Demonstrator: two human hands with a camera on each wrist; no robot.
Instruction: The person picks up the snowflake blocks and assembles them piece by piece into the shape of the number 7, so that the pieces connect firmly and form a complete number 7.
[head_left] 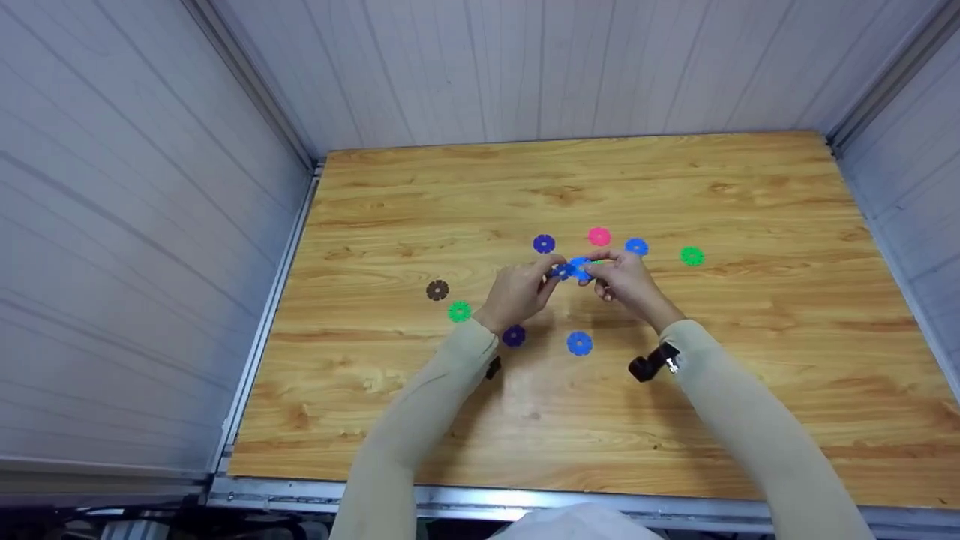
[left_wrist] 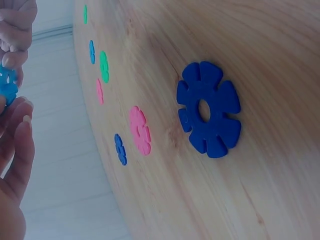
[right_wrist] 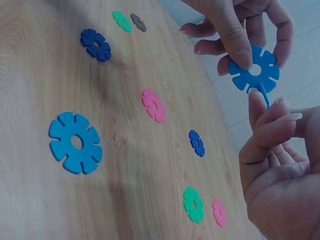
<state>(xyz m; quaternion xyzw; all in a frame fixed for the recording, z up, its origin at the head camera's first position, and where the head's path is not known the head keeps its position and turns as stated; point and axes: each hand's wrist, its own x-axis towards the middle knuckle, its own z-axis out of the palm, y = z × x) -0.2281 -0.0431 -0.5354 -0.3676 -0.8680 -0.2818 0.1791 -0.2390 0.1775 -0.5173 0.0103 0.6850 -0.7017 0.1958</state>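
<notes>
My left hand (head_left: pixel 519 294) pinches a blue notched plastic disc (right_wrist: pixel 242 80) with a round centre hole, thumb against its face. From the other side my right hand (head_left: pixel 626 281) pinches a second blue disc (right_wrist: pixel 266 99), seen nearly edge-on in the right wrist view. The two discs meet at about a right angle at the first one's rim; how deep their slots engage I cannot tell. Both are held above the table. In the left wrist view, the left hand (left_wrist: pixel 15 155) and right hand (left_wrist: pixel 17 30) show at the left edge, partly cut off.
Loose notched discs lie flat on the wooden table (head_left: pixel 375 420): light blue (head_left: pixel 579 343), dark blue (head_left: pixel 514 335), green (head_left: pixel 459 311), brown (head_left: pixel 437 290), pink (head_left: pixel 599 236), and several others. Panel walls (head_left: pixel 487 67) border the back and sides.
</notes>
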